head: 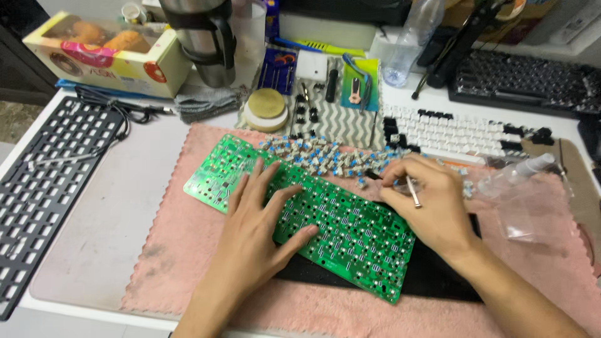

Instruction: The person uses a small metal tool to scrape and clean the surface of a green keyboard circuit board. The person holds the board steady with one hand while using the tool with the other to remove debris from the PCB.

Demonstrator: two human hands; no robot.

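Green circuit board [313,213] lies at frame centre, tilted from upper left to lower right, resting on a black strip [438,275] and a pink cloth [188,250] spread over the desk [94,238].

My left hand [256,231] is flat on the board's middle, fingers spread, thumb pressed at the near edge. Grip released; it pins, it does not grasp.

My right hand [432,206] sits at the board's upper right corner, grip clenched around a thin metal tool [413,192] pinched between thumb and fingers. The tool's working tip is hidden under the fingers; I cannot tell what it touches.

A heap of small blue-and-grey switches [325,156] lies along the board's far edge, touching it in places.

Judgement on doing this well: keep the left palm's weight even so the board does not rock on the black strip beneath. Work the tool close to the corner, with short strokes, wrist low. Loose switches crowd the working spot, so a sweep of the right hand could scatter them.

Surroundings: black perforated plate [44,188] at left, white keyboard [451,131] at upper right, clear spray bottle [513,175] just right of the right hand, steel tumbler [200,37] at top.
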